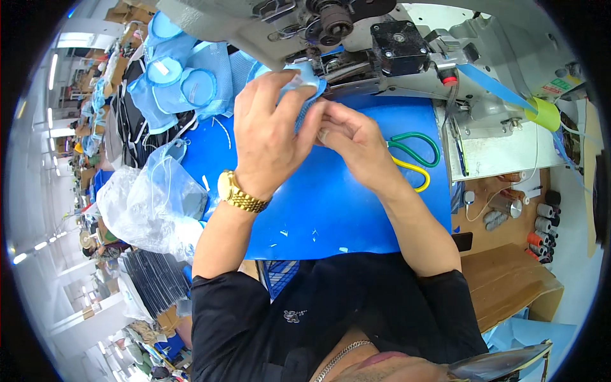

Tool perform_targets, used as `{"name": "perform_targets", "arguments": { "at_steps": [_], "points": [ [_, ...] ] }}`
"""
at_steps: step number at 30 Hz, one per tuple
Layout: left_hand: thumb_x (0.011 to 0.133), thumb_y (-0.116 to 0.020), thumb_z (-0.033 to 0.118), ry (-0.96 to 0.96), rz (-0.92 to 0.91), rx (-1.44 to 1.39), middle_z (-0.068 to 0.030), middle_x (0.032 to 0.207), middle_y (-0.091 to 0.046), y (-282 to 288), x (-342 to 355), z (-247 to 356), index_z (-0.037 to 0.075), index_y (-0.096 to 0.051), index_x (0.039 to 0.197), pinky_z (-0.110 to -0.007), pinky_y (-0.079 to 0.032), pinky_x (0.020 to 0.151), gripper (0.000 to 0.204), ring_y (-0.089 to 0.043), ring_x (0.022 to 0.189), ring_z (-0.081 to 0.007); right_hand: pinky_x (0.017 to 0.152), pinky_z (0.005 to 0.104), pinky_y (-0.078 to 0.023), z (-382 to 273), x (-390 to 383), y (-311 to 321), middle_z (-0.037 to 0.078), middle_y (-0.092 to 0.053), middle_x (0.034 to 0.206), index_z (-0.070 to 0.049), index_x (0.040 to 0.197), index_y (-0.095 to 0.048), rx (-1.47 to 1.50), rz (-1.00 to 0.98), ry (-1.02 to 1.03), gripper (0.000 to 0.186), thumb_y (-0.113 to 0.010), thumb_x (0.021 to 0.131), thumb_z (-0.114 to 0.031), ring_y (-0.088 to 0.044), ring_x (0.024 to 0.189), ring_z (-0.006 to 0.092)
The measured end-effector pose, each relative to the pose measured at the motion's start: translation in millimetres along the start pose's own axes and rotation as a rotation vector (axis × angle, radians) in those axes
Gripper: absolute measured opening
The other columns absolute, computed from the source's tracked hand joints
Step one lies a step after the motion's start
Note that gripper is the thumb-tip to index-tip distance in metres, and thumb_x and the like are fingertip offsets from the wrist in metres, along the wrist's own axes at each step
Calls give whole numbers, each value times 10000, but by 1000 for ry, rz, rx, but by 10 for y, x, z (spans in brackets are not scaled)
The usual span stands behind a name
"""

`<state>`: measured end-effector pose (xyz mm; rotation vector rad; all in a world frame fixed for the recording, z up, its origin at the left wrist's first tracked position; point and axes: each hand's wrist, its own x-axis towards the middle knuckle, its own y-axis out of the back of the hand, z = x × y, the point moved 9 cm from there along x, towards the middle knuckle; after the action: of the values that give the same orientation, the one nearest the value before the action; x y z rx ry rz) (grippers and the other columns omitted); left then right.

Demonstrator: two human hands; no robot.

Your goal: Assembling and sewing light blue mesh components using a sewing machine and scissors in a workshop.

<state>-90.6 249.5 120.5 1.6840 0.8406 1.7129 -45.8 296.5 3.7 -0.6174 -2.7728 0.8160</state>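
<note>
Just in front of the sewing machine's working end (pixel 347 73), my left hand (pixel 270 121) is closed on a light-blue fabric piece (pixel 309 76). Its bound edge and part of a pale inside show above the fingers. My right hand (pixel 350 137) meets the left thumb at the lower side of the piece. Those right fingers are curled together, and what lies between them is hidden. On the blue work surface (pixel 305 210), close to my right wrist, lie scissors with one green handle loop (pixel 417 148) and one yellow loop (pixel 414 175).
Light-blue mesh fabric pieces (pixel 191 83) are heaped left of the machine. Clear plastic bags (pixel 153 204) hang at the left edge. A blue ribbon (pixel 496 86) runs through a yellow-green ring (pixel 544 114). Thread spools (pixel 543 223) and a cardboard box (pixel 509 280) stand at right.
</note>
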Motion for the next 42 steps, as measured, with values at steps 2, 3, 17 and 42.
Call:
{"name": "perform_targets", "arguments": {
  "at_steps": [2, 3, 17, 42],
  "points": [
    [736, -722, 111, 29, 2, -16, -76, 1056, -631, 38, -26, -35, 82, -669, 919, -390, -446, 827, 192, -595, 979, -275, 988, 301, -463, -5, -12, 12, 134, -577, 1257, 66, 1329, -456, 29, 28, -10, 414, -525, 928, -9, -565, 1166, 182],
    [734, -714, 89, -5, 23, 10, -70, 1009, -629, 41, -15, -5, 80, -668, 915, -382, -445, 802, 187, -595, 971, -271, 988, 303, -465, -9, -11, 15, 134, -576, 1262, 67, 1338, -450, 25, 23, 2, 429, -528, 922, -3, -565, 1170, 184],
    [768, -726, 168, 116, -2, 49, -59, 990, -634, 18, -51, -45, 79, -681, 958, -386, -437, 844, 215, -594, 971, -255, 923, 293, -500, -20, -5, 211, 151, -633, 1176, 87, 1247, -543, -105, 89, 17, 362, -519, 891, 30, -617, 1081, 185],
    [762, -684, 83, 170, 49, 36, -23, 804, -629, -67, -28, 50, 88, -678, 853, -366, -402, 751, 90, -581, 852, -210, 930, 311, -502, 31, -181, 484, 138, -656, 1151, 32, 1212, -600, -173, 155, -34, 371, -540, 849, 79, -631, 1081, 215]
  ]
}}
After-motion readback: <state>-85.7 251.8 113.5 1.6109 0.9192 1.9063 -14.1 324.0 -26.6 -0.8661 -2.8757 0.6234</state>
